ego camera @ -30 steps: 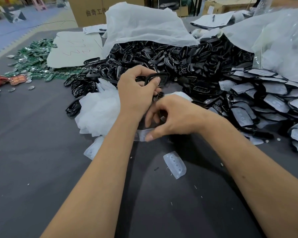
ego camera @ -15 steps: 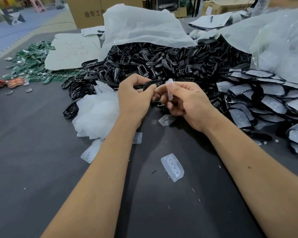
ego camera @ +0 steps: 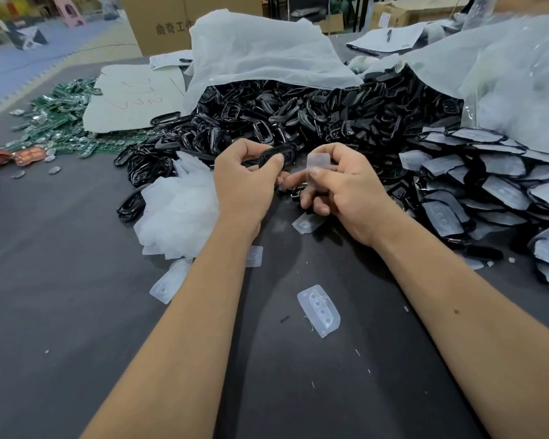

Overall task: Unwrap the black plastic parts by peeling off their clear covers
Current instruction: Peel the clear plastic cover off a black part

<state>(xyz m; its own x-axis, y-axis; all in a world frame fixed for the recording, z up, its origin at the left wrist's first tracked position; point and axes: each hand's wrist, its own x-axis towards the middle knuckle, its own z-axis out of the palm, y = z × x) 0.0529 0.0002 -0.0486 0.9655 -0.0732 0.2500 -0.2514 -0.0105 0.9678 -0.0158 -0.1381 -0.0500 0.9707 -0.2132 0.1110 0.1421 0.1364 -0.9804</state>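
Left hand (ego camera: 241,182): fingers pinch a bare black part (ego camera: 278,155). Right hand (ego camera: 346,188): thumb and forefinger pinch its peeled clear cover (ego camera: 318,163), apart from the part. Loose covers (ego camera: 319,310) litter the table (ego camera: 61,296); unwrapped parts heap (ego camera: 298,115) behind. Wrapped parts (ego camera: 488,185) stacked right: by the look, much left.

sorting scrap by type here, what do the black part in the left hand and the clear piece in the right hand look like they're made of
Black part, gripped by the left hand: looks like rigid moulded plastic, glossy, with bright highlights along its rim. Clear cover, pinched by the right hand: probably thin, translucent, milky plastic film; the fingers show faintly through it.
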